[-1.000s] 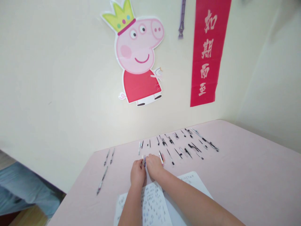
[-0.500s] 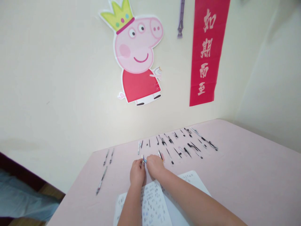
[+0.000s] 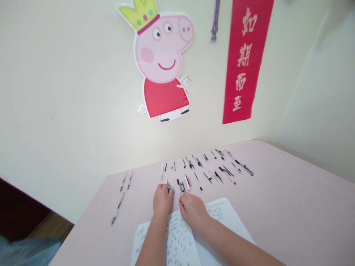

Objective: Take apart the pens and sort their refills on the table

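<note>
Plastic pens (image 3: 118,208) at 8 o'clock look smooth. Matt, smooth tabletop (image 3: 291,192) at 4 o'clock; matt paper sheets (image 3: 179,244) at 6 o'clock

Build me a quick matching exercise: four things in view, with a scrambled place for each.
1. left hand
2. right hand
3. handwritten paper
4. red banner

A. partly beneath the forearms
B. fingertips at a light-blue piece
C. on the wall
D. nearest the black-ended pen parts

Pairs: 1-B, 2-D, 3-A, 4-C
</note>
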{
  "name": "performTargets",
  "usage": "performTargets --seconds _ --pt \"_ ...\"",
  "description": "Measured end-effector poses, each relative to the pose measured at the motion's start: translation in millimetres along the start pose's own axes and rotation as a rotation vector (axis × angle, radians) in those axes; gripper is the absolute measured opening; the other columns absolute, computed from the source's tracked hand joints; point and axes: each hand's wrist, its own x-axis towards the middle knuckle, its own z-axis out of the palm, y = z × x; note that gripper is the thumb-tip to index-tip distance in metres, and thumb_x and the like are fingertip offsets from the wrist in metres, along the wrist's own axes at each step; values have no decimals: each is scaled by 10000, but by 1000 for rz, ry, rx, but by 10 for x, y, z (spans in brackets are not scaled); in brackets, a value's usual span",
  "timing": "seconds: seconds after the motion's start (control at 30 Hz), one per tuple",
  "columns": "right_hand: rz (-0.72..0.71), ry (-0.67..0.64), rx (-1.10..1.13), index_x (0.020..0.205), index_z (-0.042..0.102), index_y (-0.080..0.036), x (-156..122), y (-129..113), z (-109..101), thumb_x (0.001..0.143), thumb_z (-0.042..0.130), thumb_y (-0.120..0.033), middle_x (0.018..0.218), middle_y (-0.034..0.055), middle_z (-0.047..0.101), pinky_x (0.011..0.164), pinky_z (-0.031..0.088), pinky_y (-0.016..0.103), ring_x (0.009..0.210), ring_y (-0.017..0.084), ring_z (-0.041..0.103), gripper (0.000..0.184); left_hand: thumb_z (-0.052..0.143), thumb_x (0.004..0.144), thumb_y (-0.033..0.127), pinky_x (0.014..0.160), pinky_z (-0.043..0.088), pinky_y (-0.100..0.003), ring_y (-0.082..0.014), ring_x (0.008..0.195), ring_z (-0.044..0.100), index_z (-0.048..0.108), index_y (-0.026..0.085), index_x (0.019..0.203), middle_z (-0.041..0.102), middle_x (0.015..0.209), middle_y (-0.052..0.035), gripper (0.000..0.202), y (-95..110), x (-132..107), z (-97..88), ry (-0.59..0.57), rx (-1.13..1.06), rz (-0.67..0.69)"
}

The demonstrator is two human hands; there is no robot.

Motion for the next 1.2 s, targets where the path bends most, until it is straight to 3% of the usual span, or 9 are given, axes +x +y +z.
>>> performTargets --seconds 0.2,0.43,0.67,0.8,0.97,1.2 --pt "15 -95 17 806 613 -167 -46 1 97 833 401 -146 846 47 623 661 388 233 757 151 591 215 474 811 254 845 394 -256 -164 927 553 626 195 1031 548 1042 -68 274 4 4 -12 -29 36 25" --pt "53 -87 110 860 605 -187 -24 87 154 838 404 -155 865 35 620 696 398 226 787 150 588 205 471 808 213 865 393 -263 -167 936 552 631 183 1035 550 1046 -76 279 8 22 -6 -30 -2 55" --pt "71 -25 125 1076 573 -186 -9 153 78 841 389 -162 1156 80 550 785 425 229 915 156 591 299 503 795 226 817 414 -259 -156 893 566 607 192 1076 526 1104 -75 301 -34 26 36 -38 -57 16" --pt "89 -62 70 1233 499 -196 2 184 148 866 381 -262 1324 113 454 850 429 304 1020 216 575 391 508 789 223 814 416 -257 -151 883 568 605 185 1080 528 1094 -75 309 -60 27 42 -49 -89 18" --pt "78 -96 1 1262 481 -199 26 182 260 875 366 -312 1360 143 417 832 447 375 1016 260 582 419 499 793 210 834 409 -253 -148 892 566 608 175 1081 530 1088 -80 310 -66 37 44 -60 -80 48" --pt "74 -118 -33 1270 479 -201 27 130 224 870 369 -290 1366 129 417 823 450 358 989 240 593 425 487 801 211 879 390 -259 -162 947 554 615 178 1075 538 1089 -84 305 -47 33 35 -64 -47 52"
